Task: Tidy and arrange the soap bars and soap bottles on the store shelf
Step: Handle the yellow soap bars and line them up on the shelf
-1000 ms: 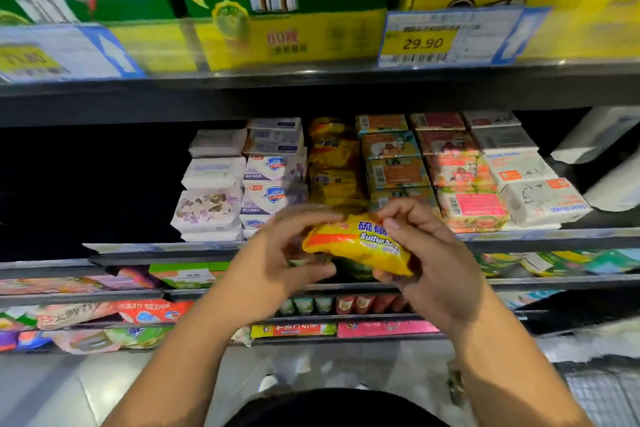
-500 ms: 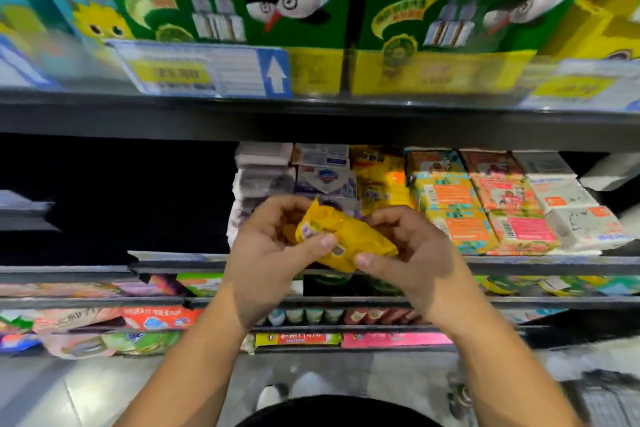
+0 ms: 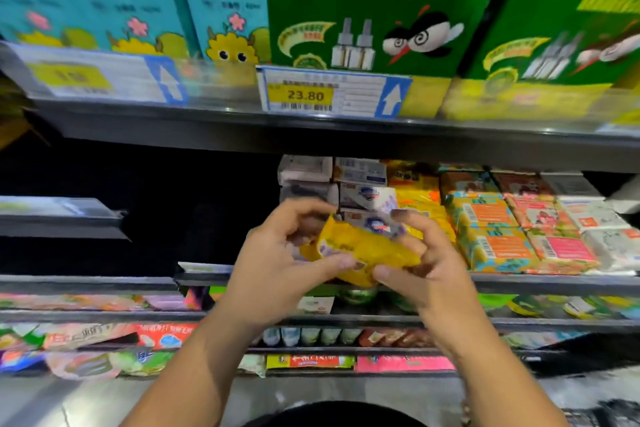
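A yellow wrapped soap bar (image 3: 360, 250) is held in front of the soap shelf, tilted, with both hands on it. My left hand (image 3: 277, 263) grips its left end with thumb below and fingers curled above. My right hand (image 3: 426, 267) pinches its right end. Behind them the shelf (image 3: 554, 282) carries stacked soap bars: white packs (image 3: 304, 170), white and blue packs (image 3: 363, 194), yellow packs (image 3: 415, 191), orange-labelled packs (image 3: 485, 225), pink-labelled packs (image 3: 554, 243) and white packs (image 3: 602, 229) at the right.
The shelf above holds green boxes (image 3: 374, 3) and teal boxes (image 3: 221, 0), with a 23.80 price tag (image 3: 332, 94) on its edge. The soap shelf's left part (image 3: 138, 211) is dark. Lower shelves hold colourful packets (image 3: 104, 340).
The soap bar has been turned in my hands, its printed face no longer showing. The view has tilted upward and shifted left, bringing the upper boxes closer.
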Demonstrator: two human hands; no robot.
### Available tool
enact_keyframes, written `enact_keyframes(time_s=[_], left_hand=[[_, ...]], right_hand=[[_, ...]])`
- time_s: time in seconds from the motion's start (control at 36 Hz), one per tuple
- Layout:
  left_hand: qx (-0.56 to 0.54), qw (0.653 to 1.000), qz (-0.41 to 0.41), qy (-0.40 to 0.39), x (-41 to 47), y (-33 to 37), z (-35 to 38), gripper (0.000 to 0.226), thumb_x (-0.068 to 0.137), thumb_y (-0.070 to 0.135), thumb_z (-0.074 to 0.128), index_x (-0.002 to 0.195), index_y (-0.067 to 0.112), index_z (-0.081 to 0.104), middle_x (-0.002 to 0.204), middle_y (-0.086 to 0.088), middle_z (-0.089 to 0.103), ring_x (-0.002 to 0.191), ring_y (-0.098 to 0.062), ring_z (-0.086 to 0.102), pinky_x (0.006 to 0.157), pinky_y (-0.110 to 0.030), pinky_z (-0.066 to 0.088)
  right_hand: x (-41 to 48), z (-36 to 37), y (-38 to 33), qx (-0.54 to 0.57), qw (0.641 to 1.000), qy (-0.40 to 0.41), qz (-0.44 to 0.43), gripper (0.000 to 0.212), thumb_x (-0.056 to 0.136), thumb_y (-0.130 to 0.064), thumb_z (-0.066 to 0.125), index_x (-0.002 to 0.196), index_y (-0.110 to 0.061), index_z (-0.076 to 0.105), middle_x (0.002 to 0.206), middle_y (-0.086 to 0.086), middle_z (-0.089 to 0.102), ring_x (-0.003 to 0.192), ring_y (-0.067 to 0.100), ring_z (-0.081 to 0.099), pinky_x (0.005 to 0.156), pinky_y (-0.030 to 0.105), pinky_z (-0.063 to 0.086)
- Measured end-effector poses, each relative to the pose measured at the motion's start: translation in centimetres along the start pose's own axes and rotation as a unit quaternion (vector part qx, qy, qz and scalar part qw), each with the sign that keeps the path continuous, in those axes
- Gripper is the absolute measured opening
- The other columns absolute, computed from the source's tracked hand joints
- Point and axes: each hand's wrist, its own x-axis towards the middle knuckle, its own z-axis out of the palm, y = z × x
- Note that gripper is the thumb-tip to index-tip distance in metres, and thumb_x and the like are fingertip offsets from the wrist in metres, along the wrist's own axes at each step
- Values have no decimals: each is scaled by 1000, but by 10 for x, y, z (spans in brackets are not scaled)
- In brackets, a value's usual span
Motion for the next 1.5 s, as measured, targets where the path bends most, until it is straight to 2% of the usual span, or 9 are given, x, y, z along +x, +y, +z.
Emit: enact_keyframes(time_s=[0.17,0.36,0.67,0.83,0.94,1.14,1.28,1.39,1.5], left_hand=[[47,996,-32,-67,-9,-14,1,60,67,40,86,118,44,54,102,17,66,95,-9,66,79,-39,58],[-23,995,-32,-89,-19,-29,-11,59,63,16,78,115,32,56,108,13,68,94,-12,70,81,-38,58],[-170,984,-13,-60,-12,-22,-25,60,58,22,83,110,19,54,99,8,68,89,-13,67,70,-27,54],[-279,956,-86,10,-11,-16,-33,52,60,26,86,105,20,60,87,3,68,82,-18,67,64,-31,56],[-184,965,-163,88,-4,-14,-34,29,80,26,79,97,12,60,65,4,64,57,-13,62,48,-26,46],[-63,965,-254,-29,-6,-23,-46,12,100,25,58,105,15,61,53,2,59,43,-11,52,34,-18,28],[-49,980,-189,-25,-1,-21,-57,20,97,24,61,116,17,57,78,-9,66,55,-16,61,39,-21,35],[63,997,-19,-34,-1,-26,-71,26,89,25,71,106,36,55,89,8,68,80,-11,66,64,-19,51],[117,986,108,-49,-6,-32,-79,27,84,22,73,99,38,59,109,13,69,104,-11,66,81,-30,56]], right_hand=[[-7,32,-12,42,992,34,-117,74,62,-1,82,124,-31,54,84,-3,69,71,16,65,61,30,55],[-18,71,3,-57,987,-9,-147,77,58,-20,88,120,-51,55,98,1,71,96,18,67,83,39,54],[-12,72,-26,-80,977,-21,-198,50,60,-33,87,104,-48,67,98,-11,70,87,8,65,74,24,53],[-2,60,-26,18,995,-5,-97,46,60,-43,91,100,-33,72,87,-5,71,81,11,65,69,26,56],[-1,65,-3,-6,998,-19,67,5,83,-25,75,81,-24,70,77,0,67,69,14,58,58,24,45],[2,64,9,-7,979,2,202,15,88,-27,72,90,-14,66,81,17,46,47,17,50,39,19,34],[7,62,-3,-73,988,-34,135,17,95,-28,66,111,-25,65,89,5,62,59,18,60,45,23,43],[8,67,-19,-135,971,-91,173,38,84,-71,42,111,-46,50,112,-3,69,68,23,72,62,26,57],[9,80,-13,22,981,-89,170,64,86,-64,42,120,-16,67,105,14,75,97,30,73,81,38,61]])
